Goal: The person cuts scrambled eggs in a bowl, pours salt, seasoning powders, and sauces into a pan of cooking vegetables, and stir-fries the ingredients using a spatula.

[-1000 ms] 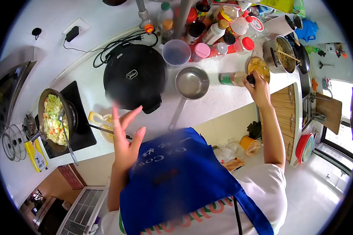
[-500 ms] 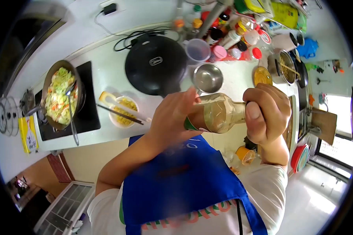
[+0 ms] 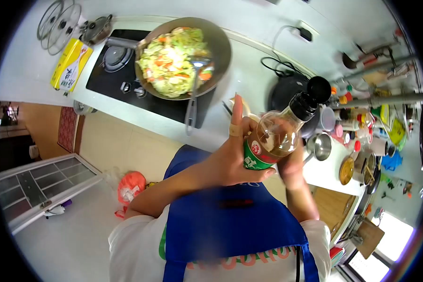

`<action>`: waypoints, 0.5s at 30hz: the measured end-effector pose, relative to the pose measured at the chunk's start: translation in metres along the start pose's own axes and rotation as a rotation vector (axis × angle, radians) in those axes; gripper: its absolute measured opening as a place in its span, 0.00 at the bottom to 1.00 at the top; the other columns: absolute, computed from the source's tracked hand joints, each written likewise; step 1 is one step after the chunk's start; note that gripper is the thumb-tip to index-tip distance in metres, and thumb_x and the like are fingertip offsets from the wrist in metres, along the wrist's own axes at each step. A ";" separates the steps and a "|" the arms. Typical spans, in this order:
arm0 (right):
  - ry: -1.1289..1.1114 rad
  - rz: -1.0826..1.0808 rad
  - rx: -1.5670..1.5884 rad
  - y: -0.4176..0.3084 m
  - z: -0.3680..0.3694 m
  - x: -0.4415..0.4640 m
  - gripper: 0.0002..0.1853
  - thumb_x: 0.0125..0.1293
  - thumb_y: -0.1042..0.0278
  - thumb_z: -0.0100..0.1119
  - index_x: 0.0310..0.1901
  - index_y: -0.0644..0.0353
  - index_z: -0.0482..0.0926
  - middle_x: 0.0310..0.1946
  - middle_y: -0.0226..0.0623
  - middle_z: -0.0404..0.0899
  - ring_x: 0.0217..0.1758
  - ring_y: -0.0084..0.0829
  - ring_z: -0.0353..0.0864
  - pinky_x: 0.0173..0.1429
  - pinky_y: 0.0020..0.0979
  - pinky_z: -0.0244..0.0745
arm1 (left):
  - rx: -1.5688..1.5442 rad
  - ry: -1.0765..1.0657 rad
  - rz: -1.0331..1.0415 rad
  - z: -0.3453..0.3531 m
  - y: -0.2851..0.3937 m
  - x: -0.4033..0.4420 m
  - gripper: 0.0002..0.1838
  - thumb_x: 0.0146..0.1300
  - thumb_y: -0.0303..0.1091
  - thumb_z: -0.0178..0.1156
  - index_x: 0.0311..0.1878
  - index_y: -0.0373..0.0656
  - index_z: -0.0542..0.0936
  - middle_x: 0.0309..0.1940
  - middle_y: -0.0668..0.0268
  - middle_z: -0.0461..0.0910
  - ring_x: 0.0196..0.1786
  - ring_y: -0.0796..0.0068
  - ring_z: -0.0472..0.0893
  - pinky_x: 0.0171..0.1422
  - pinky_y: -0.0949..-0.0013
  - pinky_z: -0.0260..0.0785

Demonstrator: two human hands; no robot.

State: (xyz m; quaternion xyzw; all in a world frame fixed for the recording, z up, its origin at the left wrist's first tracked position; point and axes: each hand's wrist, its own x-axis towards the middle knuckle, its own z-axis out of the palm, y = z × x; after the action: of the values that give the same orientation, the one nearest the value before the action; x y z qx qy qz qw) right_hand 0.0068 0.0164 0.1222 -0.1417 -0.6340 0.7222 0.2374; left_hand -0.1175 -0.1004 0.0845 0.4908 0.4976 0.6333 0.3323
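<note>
A clear bottle [image 3: 278, 135] with a green and red label and brown contents is gripped low on its body by my left hand [image 3: 232, 157], whose index finger points up. The bottle tilts up to the right, its black flip cap [image 3: 318, 89] raised. Blurred and partly behind the bottle, my right hand [image 3: 292, 165] has its fingers mostly hidden; whether it touches the bottle is unclear. Left of the bottle, a large pan [image 3: 223, 51] holds chopped cabbage and orange pieces [image 3: 171, 63]. A metal spatula [image 3: 191, 110] rests in the pan.
The pan sits over the black stove [image 3: 106, 84]. A yellow packet [image 3: 72, 66] and glass lids [image 3: 63, 29] are at the left. Behind the bottle are a black round appliance [image 3: 282, 89] and a small metal pot [image 3: 320, 145]. Several jars and bottles line the right.
The view has turned toward the stove and pan. The bottle came off the counter, its cap now flipped up; my left hand now holds it, and my right hand has left its neck.
</note>
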 end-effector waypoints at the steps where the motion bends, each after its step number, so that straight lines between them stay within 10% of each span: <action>1: -0.109 0.092 -0.080 0.007 0.019 0.005 0.54 0.61 0.31 0.66 0.74 0.67 0.56 0.69 0.45 0.65 0.72 0.37 0.66 0.75 0.42 0.60 | 0.042 0.023 0.032 -0.017 0.000 -0.003 0.78 0.52 0.37 0.78 0.74 0.42 0.12 0.67 0.49 0.64 0.71 0.54 0.67 0.78 0.50 0.53; 7: -0.050 0.097 -0.337 0.016 0.081 0.080 0.48 0.57 0.66 0.78 0.74 0.68 0.59 0.66 0.42 0.73 0.69 0.31 0.72 0.73 0.34 0.65 | 0.733 0.219 0.128 -0.115 0.012 -0.027 0.77 0.48 0.50 0.80 0.78 0.29 0.26 0.64 0.45 0.65 0.66 0.48 0.62 0.72 0.51 0.53; 15: -0.168 -0.051 -1.152 0.037 0.098 0.185 0.42 0.54 0.66 0.78 0.72 0.54 0.69 0.57 0.46 0.81 0.57 0.40 0.82 0.62 0.36 0.76 | 0.494 0.785 0.033 -0.249 0.007 -0.088 0.61 0.58 0.28 0.70 0.79 0.31 0.32 0.49 0.58 0.80 0.58 0.67 0.74 0.71 0.61 0.60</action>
State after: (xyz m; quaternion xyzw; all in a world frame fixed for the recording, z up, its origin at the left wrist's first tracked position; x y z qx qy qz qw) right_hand -0.2055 0.0274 0.1192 -0.1749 -0.9445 0.2638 0.0884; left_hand -0.3284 -0.2582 0.0594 0.2862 0.7136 0.6391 -0.0183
